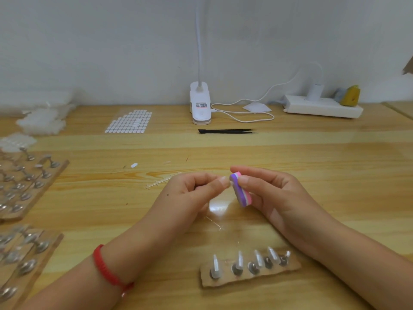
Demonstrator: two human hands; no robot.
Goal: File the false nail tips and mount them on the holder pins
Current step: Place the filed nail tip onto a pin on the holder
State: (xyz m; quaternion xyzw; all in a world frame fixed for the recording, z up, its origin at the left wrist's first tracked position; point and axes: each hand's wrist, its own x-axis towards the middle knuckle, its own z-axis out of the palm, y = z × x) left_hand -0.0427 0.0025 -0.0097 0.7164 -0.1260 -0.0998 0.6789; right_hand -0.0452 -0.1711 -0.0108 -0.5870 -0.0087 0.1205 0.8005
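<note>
Your left hand (196, 186) pinches a small clear false nail tip (228, 183) against the purple, pink and white sanding block (241, 190) gripped in your right hand (274, 193), so filing looks under way. The brown cardboard strip of holder pins (225, 281) nearest you already carries tips (rightmost pin unclear), so this tip's mounting remains.

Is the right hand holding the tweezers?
No, the black tweezers lie on the table near the lamp base; the right hand holds the file block.
</note>
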